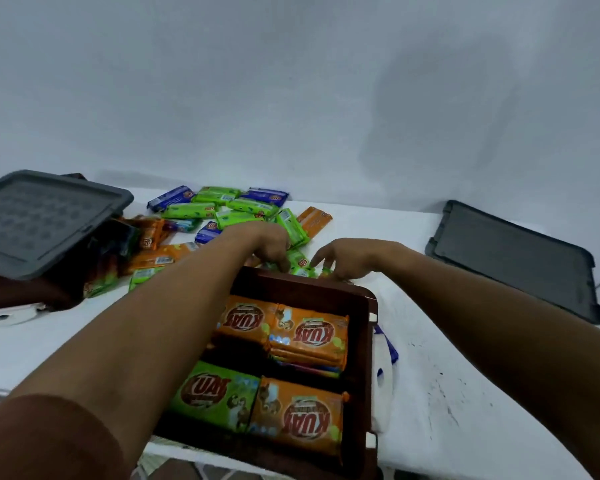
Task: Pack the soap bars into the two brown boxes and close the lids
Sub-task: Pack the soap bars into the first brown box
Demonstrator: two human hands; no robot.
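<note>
Beyond the brown box (368, 299), green soap bars (300, 263) under both hands' fingers (321, 261).

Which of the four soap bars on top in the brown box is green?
The near-left soap bar in the brown box; the other three on top are orange.

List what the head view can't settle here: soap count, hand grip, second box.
- Left hand and right hand: fingertips blur into green bars past the box rim; grip unclear.
- Open box: its left side is hidden by the left forearm, so the bar count is unknown.
- Second box: covered by a tilted grey lid and cut by the left edge; contents mostly unseen.
- Far soap pile: labels too small to read.
</note>
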